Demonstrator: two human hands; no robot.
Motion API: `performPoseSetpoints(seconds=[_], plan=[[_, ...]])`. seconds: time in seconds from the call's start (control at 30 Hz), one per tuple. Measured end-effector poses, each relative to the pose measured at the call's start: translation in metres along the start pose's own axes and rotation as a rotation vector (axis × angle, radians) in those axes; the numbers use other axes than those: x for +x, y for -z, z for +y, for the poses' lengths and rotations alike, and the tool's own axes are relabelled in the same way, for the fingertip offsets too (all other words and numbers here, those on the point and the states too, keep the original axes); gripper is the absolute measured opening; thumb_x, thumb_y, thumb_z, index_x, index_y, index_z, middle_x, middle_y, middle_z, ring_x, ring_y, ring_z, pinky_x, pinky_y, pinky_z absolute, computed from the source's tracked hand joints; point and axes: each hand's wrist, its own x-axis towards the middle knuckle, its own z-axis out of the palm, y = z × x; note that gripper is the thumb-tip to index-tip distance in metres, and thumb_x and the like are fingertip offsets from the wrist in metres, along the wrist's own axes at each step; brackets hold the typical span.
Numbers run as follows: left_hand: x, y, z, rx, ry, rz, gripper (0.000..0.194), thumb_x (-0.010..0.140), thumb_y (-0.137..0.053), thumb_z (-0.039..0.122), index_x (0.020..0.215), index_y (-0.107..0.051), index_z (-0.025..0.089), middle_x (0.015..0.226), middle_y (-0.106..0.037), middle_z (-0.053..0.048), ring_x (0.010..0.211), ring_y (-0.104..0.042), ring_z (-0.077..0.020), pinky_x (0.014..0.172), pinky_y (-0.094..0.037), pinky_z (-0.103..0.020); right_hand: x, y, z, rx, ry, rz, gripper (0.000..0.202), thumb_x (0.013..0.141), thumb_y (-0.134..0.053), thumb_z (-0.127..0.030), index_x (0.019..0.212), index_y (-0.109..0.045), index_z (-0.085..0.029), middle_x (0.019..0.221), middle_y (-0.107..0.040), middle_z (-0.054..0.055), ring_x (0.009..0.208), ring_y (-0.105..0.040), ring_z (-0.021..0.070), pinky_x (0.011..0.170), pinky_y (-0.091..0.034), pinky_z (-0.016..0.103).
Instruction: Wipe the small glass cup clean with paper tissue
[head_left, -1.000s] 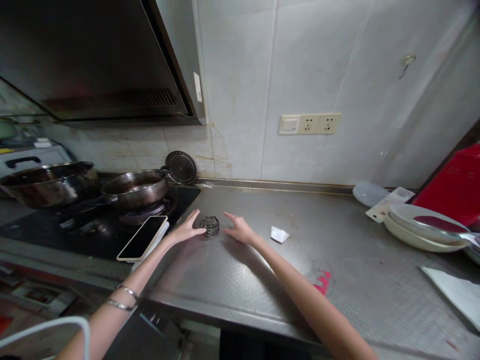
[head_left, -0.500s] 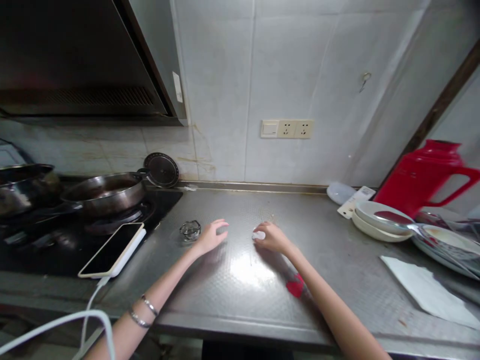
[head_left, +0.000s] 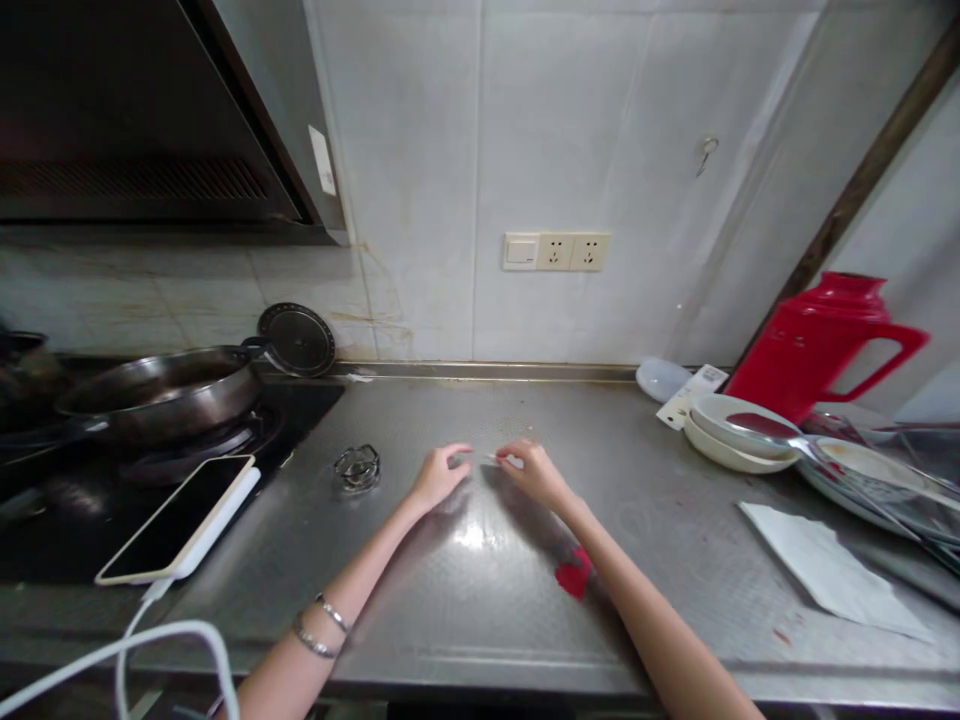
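My left hand [head_left: 442, 477] hovers over the steel counter [head_left: 480, 620] with thumb and fingers apart and nothing between them. Across a small gap, my right hand [head_left: 534, 472] pinches a small white object [head_left: 491, 458], too small to make out clearly. A dark wire object [head_left: 358, 468] sits on the counter left of my left hand. Beside my right forearm lies a red item [head_left: 574, 574], partly in shadow.
A phone [head_left: 180, 520] with a white cable lies across the hob's edge at left, near a steel pan [head_left: 165, 395]. At right stand a red flask [head_left: 814, 350], stacked bowls [head_left: 739, 455], plates and a white cloth [head_left: 832, 570].
The view has shifted right. My hands are closer together, and the white object now shows as a thin sliver at my right fingertips.
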Motion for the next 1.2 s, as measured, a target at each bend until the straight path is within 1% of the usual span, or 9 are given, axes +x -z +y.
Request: performPoseSetpoints(seconds=[0.17, 0.37, 0.53, 0.6, 0.77, 0.87, 0.93, 1.07, 1.2], plan=[[-0.005, -0.001, 0.000, -0.188, 0.025, 0.004, 0.029, 0.073, -0.066, 0.019, 0.102, -0.068, 0.012, 0.102, -0.071, -0.012, 0.094, -0.067, -0.0216, 0.084, -0.052, -0.032, 0.003, -0.004, -0.010, 0.391, -0.085, 0.127, 0.025, 0.083, -0.055, -0.036, 0.085, -0.071, -0.016, 0.084, -0.073, 0.007, 0.076, -0.065, 0.0190, 0.071, -0.049, 0.029], [-0.006, 0.004, 0.003, -0.197, 0.071, 0.069, 0.021, 0.070, -0.070, 0.025, 0.084, -0.069, 0.010, 0.083, -0.072, -0.011, 0.079, -0.067, -0.0202, 0.078, -0.052, -0.031, 0.003, -0.009, -0.013, 0.510, -0.153, 0.200, 0.029, 0.079, -0.058, -0.040, 0.081, -0.071, -0.014, 0.081, -0.073, 0.008, 0.075, -0.066, 0.0200, 0.069, -0.049, 0.029], [-0.010, -0.001, 0.007, -0.255, 0.055, -0.118, 0.027, 0.067, -0.072, 0.026, 0.089, -0.071, 0.011, 0.089, -0.073, -0.011, 0.082, -0.066, -0.0196, 0.079, -0.050, -0.030, 0.001, -0.019, -0.016, 0.540, -0.160, 0.207, 0.030, 0.080, -0.058, -0.041, 0.083, -0.071, -0.014, 0.082, -0.073, 0.008, 0.075, -0.066, 0.0197, 0.070, -0.049, 0.030], [-0.012, -0.003, 0.009, -0.270, 0.077, -0.183, 0.023, 0.070, -0.068, 0.029, 0.085, -0.071, 0.011, 0.083, -0.072, -0.009, 0.075, -0.065, -0.0181, 0.071, -0.050, -0.028, 0.000, -0.023, -0.018, 0.547, -0.158, 0.212, 0.031, 0.081, -0.057, -0.042, 0.083, -0.071, -0.015, 0.083, -0.073, 0.008, 0.076, -0.066, 0.0199, 0.071, -0.050, 0.031], [-0.015, 0.004, 0.018, -0.367, 0.191, -0.175, 0.022, 0.069, -0.067, 0.032, 0.074, -0.066, 0.011, 0.067, -0.066, -0.004, 0.059, -0.058, -0.0135, 0.054, -0.046, -0.023, -0.001, -0.021, -0.022, 0.563, -0.189, 0.221, 0.036, 0.083, -0.054, -0.046, 0.095, -0.069, -0.016, 0.097, -0.071, 0.011, 0.091, -0.065, 0.0220, 0.079, -0.049, 0.033], [-0.018, 0.015, 0.027, -0.472, 0.223, -0.341, 0.019, 0.067, -0.067, 0.031, 0.071, -0.063, 0.013, 0.067, -0.064, -0.003, 0.059, -0.058, -0.0132, 0.054, -0.049, -0.024, -0.002, -0.016, -0.025, 0.653, -0.188, 0.174, 0.038, 0.085, -0.051, -0.047, 0.107, -0.065, -0.019, 0.116, -0.066, 0.011, 0.109, -0.059, 0.0230, 0.089, -0.047, 0.035], [-0.021, 0.021, 0.032, -0.536, 0.230, -0.456, 0.018, 0.066, -0.067, 0.030, 0.071, -0.062, 0.013, 0.068, -0.064, -0.004, 0.059, -0.060, -0.0136, 0.054, -0.050, -0.025, -0.003, -0.015, -0.026, 0.763, -0.191, 0.078, 0.041, 0.087, -0.048, -0.047, 0.113, -0.063, -0.019, 0.118, -0.065, 0.010, 0.112, -0.057, 0.0229, 0.091, -0.046, 0.036], [-0.023, 0.031, 0.035, -0.603, 0.239, -0.544, 0.018, 0.066, -0.064, 0.029, 0.069, -0.056, 0.014, 0.073, -0.066, -0.007, 0.062, -0.065, -0.0175, 0.047, -0.049, -0.023, -0.004, -0.022, -0.023, 0.971, -0.258, -0.101, 0.047, 0.089, -0.044, -0.047, 0.120, -0.057, -0.015, 0.089, -0.070, 0.010, 0.083, -0.065, 0.0202, 0.080, -0.050, 0.035], [-0.020, 0.040, 0.031, -0.558, 0.269, -0.545, 0.020, 0.068, -0.062, 0.031, 0.073, -0.052, 0.015, 0.069, -0.067, -0.004, 0.053, -0.065, -0.0164, 0.041, -0.044, -0.020, -0.004, -0.025, -0.017, 0.991, -0.286, -0.112, 0.042, 0.085, -0.050, -0.046, 0.107, -0.065, -0.014, 0.073, -0.066, 0.005, 0.070, -0.061, 0.0171, 0.073, -0.049, 0.032]])
